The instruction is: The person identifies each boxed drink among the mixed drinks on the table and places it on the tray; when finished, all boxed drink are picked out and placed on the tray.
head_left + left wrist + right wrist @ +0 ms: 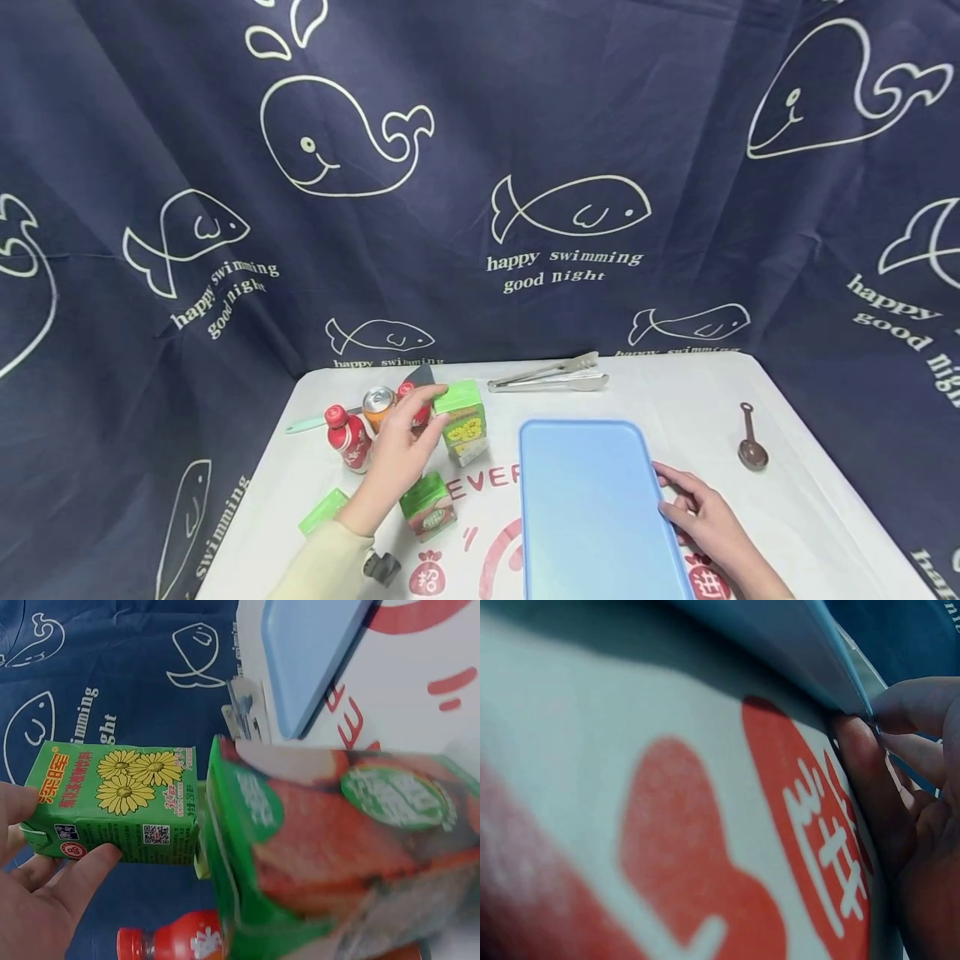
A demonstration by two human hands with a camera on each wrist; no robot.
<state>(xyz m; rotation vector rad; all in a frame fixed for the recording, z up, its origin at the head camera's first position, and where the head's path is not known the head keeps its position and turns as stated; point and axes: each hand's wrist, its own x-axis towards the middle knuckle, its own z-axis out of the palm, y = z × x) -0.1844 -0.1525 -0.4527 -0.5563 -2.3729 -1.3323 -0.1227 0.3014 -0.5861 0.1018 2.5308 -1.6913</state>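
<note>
Two grips made, neither released; reads as early stage to me. Red bottle [348, 437] and orange can [378, 407] on the bench [817, 508], far left. Left hand [402, 448] reaches in from near left, fingers clamped on the upper end of the flower-print carton [465, 427]; it's left of the blue tray [592, 508], can't tell if lifted. Red-brown-and-green carton [429, 508] nearer, not gripped. Right hand [703, 515] angled in from near right, fingers pinching the tray's right rim. Spoon [752, 452] far right.
</note>
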